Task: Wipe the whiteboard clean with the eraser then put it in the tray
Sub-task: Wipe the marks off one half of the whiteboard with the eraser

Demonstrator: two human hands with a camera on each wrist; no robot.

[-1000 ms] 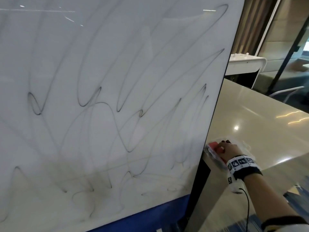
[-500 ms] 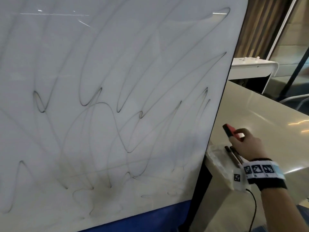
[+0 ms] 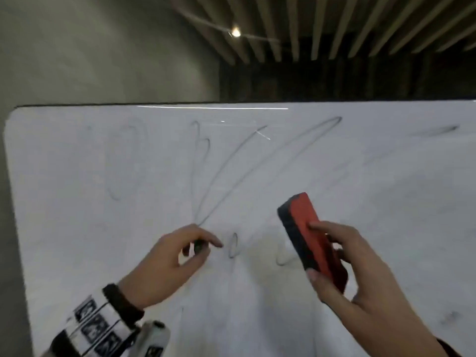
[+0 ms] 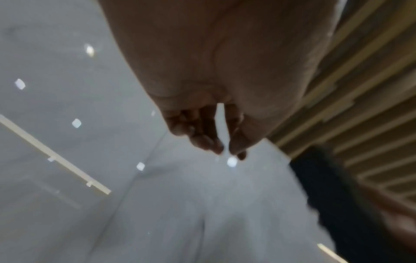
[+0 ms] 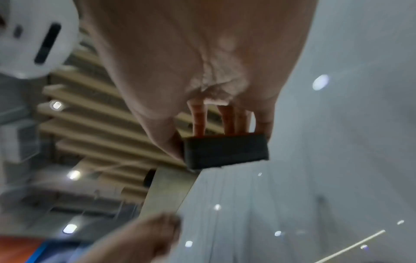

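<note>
The whiteboard [image 3: 108, 248] fills the head view, with faint grey scribbles [image 3: 257, 171] across it and smudges at the upper right. My right hand [image 3: 313, 251] grips the red eraser [image 3: 306, 222] with its black felt side turned left, held just off the board. The right wrist view shows the eraser [image 5: 225, 151] end-on between thumb and fingers. My left hand [image 3: 206, 248] is raised in front of the board, fingers curled, pinching a small dark object [image 3: 198, 246]. The tray is out of view.
The board's rounded top left corner [image 3: 15, 114] and top edge are in view. Above it are a grey wall and a slatted ceiling [image 3: 334, 34] with a lamp. A wrist camera [image 3: 152, 338] sits below my left wrist.
My right hand has lifted the eraser out of the clear tray at the board's right edge and carried it up to the board. The view has swung up to the board's top, and my left hand has come in.
</note>
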